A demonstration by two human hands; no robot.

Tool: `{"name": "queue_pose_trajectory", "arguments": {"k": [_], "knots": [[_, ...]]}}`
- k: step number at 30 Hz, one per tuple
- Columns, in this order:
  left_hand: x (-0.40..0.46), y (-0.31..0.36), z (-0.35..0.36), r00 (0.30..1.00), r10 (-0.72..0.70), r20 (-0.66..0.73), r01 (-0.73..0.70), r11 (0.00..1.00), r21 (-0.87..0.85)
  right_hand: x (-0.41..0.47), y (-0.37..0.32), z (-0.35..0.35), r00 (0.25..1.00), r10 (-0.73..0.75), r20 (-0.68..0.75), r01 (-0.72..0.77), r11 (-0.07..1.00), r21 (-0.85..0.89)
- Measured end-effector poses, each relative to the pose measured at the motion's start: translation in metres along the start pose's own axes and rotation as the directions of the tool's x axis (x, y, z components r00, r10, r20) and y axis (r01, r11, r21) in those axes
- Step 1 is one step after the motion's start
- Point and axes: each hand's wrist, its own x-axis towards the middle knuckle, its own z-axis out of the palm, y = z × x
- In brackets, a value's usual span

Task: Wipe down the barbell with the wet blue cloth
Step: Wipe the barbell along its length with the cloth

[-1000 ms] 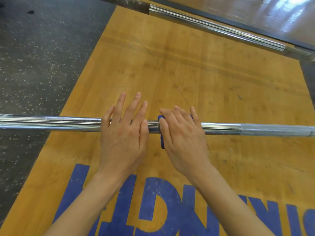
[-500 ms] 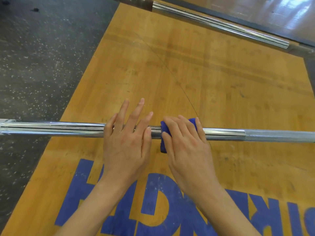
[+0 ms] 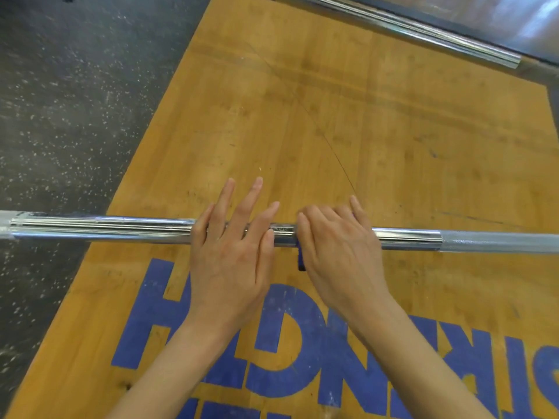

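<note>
A chrome barbell (image 3: pixel 121 229) lies left to right across a wooden platform, with a knurled section at its right. My left hand (image 3: pixel 233 255) rests flat on the bar with straight, spread fingers. Just to its right, my right hand (image 3: pixel 338 252) curls over the bar and holds the blue cloth (image 3: pixel 301 258) against it. Only a narrow strip of the cloth shows below the bar, at the hand's left edge; the rest is hidden under the palm.
The wooden platform (image 3: pixel 363 131) carries large blue letters near me. Dark speckled rubber flooring (image 3: pixel 66 116) lies to the left. A second chrome bar (image 3: pixel 423 34) runs diagonally along the platform's far edge at the upper right.
My right hand's fingers have curled more tightly over the bar and less of the blue cloth shows. Both hands stay at about the same spot on the bar.
</note>
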Motion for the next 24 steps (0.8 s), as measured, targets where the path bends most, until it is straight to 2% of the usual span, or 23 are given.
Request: {"name": "queue_pose_trajectory", "arguments": {"k": [3, 7, 11, 12, 14, 16, 20, 23, 24], "knots": [[-0.009, 0.001, -0.002, 1.000, 0.004, 0.003, -0.004, 1.000, 0.008, -0.017, 0.006, 0.004, 0.997, -0.065, -0.048, 0.067, 0.997, 0.037], [-0.017, 0.004, -0.005, 1.000, 0.008, -0.001, -0.008, 1.000, 0.004, -0.028, 0.011, 0.006, 0.995, 0.050, -0.089, -0.048, 0.998, 0.031], [-0.028, 0.006, -0.006, 1.000, 0.013, 0.009, -0.013, 1.000, 0.025, -0.027, -0.004, 0.011, 0.995, -0.081, -0.061, 0.083, 0.996, 0.023], [-0.030, 0.006, -0.008, 1.000, 0.016, 0.015, -0.017, 1.000, 0.022, -0.030, 0.005, 0.010, 0.993, -0.074, -0.089, 0.078, 0.996, 0.040], [-0.034, 0.007, -0.010, 1.000, 0.018, 0.021, -0.018, 1.000, 0.018, -0.037, 0.014, 0.006, 0.992, 0.032, -0.120, -0.026, 0.998, 0.056], [-0.037, 0.008, -0.011, 0.999, 0.016, 0.038, -0.017, 1.000, 0.021, -0.038, 0.003, 0.006, 0.989, 0.098, -0.107, -0.091, 0.993, 0.073], [-0.044, 0.012, -0.019, 0.998, 0.008, 0.062, -0.009, 1.000, 0.012, -0.025, -0.012, 0.003, 0.999, -0.035, 0.031, 0.032, 0.994, 0.100], [-0.040, 0.012, -0.025, 0.998, 0.015, 0.067, -0.016, 1.000, 0.010, -0.028, -0.009, 0.002, 0.998, -0.044, 0.037, 0.042, 0.997, 0.059], [-0.039, 0.011, -0.026, 0.997, 0.016, 0.070, -0.018, 1.000, 0.017, -0.040, -0.011, 0.003, 0.999, -0.050, -0.013, 0.051, 0.995, 0.082]]}}
